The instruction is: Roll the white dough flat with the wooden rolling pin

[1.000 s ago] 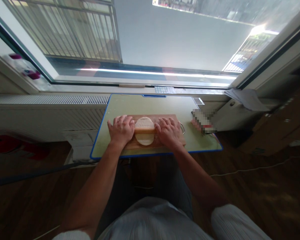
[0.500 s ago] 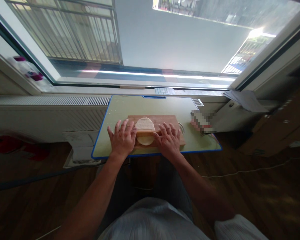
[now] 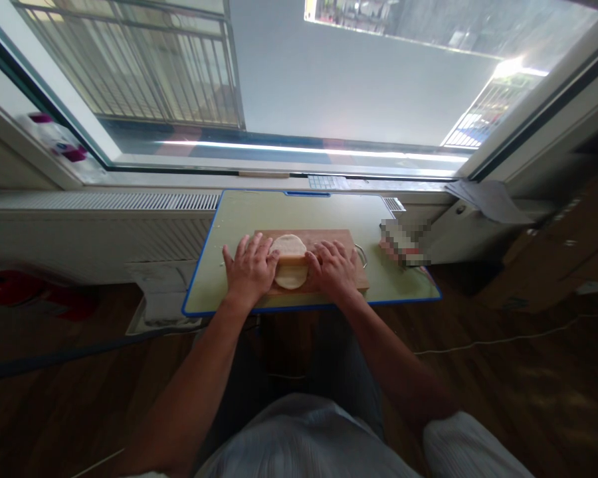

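A wooden rolling pin [image 3: 292,261] lies across a thin, flat round of pale dough [image 3: 290,244] on a wooden cutting board [image 3: 329,236]. Over the pin's left end is my left hand [image 3: 252,265], palm down, its thumb near the dough. My right hand [image 3: 335,265] covers the other end, fingers bent over the far side. Both hands bear on the pin from above and hide its ends. Dough shows on the far and near sides of the pin.
Beneath the board is a pale green folding table [image 3: 259,208] with a blue rim. A metal handle [image 3: 361,255] sticks out at the board's right. A blurred-out object [image 3: 404,244] sits at the table's right. Behind stand a radiator [image 3: 104,226] and a window.
Both hands have shifted slightly inward along the rolling pin, and the pin has moved a little away from me over the dough. The board stays where it was.
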Demonstrator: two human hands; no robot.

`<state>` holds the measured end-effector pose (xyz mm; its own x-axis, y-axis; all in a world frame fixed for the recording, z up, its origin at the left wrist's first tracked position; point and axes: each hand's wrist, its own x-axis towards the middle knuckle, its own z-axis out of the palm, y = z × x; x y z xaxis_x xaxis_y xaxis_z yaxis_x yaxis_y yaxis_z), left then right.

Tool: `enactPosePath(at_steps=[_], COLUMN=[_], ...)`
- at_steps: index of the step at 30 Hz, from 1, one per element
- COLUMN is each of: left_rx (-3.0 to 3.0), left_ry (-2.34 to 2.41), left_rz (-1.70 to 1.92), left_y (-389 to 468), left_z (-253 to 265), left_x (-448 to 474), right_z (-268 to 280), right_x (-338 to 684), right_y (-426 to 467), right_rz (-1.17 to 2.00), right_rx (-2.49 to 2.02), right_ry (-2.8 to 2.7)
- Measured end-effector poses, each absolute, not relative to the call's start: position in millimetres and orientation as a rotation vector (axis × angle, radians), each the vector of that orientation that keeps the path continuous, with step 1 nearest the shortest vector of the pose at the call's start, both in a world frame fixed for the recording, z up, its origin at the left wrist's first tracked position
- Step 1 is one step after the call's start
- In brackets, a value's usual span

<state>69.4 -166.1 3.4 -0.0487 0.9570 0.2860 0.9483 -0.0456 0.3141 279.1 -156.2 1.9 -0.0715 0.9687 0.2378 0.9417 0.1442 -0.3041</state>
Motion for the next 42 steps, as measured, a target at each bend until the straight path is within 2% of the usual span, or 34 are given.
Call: enactPosePath(at_steps=[15, 27, 42], left_rx=[2.158, 2.077, 2.206], left_ry=[2.172, 2.159, 2.136], left_rz=[0.667, 0.523, 0.685], left_y=[-126, -96, -135], left_z=[7, 19, 7], left_x=[67, 65, 66], right_z=[13, 33, 5], right_x=[276, 273, 277], right_y=[-120, -102, -123], right_rz=[-0.05, -0.011, -0.001], right_rx=[-1.856, -1.937, -1.867], right_ry=[-2.146, -2.21, -2.107])
